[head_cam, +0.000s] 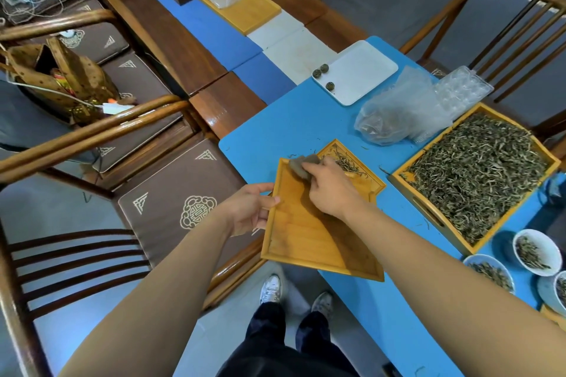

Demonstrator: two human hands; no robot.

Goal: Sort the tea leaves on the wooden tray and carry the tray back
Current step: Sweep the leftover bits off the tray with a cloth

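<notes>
A flat rectangular wooden tray (309,232) of pale, honey-coloured bamboo, with a low raised rim and visible strip grain, lies partly over the near-left edge of the table's smooth blue cover (294,125). Its surface is almost bare. The left hand (249,208) grips the tray's left rim, thumb on top and fingers curled beneath. The right hand (330,184) holds a small grey-brown pad (301,165), soft and block-shaped, with fingers curled over it, pressing it against the far end of the tray.

Just beyond that end sits a smaller wooden tray (366,174) with a carved border, holding a thin scatter of tea leaves (346,162): wiry, curled, dull green and silver.

To the right, a deeper wooden box tray (428,208) with a slot handle is heaped with the same dry, tangled leaves. Three white bowls (537,249) of leaves stand near its front corner. Behind it lie a crumpled clear plastic bag (395,113), a moulded clear blister tray (462,89) and a glossy white rectangular plate (361,73) carrying three small dark tea balls (324,68).

Dark wooden chairs with brown embroidered cushions (177,202) stand to the left.
</notes>
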